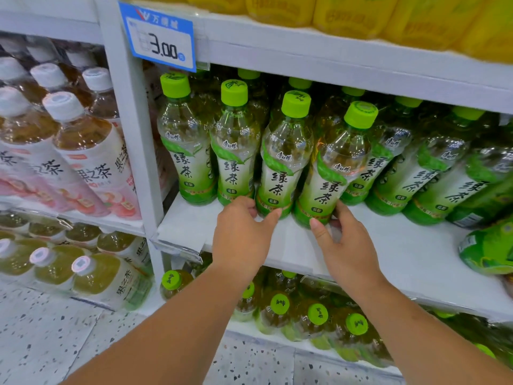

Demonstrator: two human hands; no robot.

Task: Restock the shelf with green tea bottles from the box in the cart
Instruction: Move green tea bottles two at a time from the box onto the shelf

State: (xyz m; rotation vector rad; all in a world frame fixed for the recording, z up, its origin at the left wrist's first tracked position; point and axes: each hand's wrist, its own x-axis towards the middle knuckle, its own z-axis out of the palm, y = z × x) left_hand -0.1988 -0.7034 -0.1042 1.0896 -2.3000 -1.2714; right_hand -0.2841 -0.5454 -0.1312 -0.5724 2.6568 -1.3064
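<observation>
Green tea bottles (pixel 410 173) with lime caps stand in rows on the white shelf (pixel 388 251), leaning a little in the wide view. The front row starts at the left post, and the bare shelf in front of it runs to the edge. The left hand (pixel 241 229) is at the foot of the third bottle (pixel 280 173) from the left. Its thumb lies across the front of the base and its fingers curl in on the left side, so the grip seems closed on that bottle, though the fingertips are hidden. The right hand (pixel 344 245) holds the fourth bottle (pixel 330 187) low down, thumb at the front and fingers wrapped round the right side, its grip closed on the base. Both bottles stand on the shelf, touching each other. A blue price tag (pixel 161 37) reading 3.00 hangs above. Peach tea bottles (pixel 91 154) fill the bay to the left, yellow bottles (pixel 361 15) the shelf above, and more green-capped bottles (pixel 316 315) the one below. A green pack (pixel 488 251) lies at the shelf's right end.
</observation>
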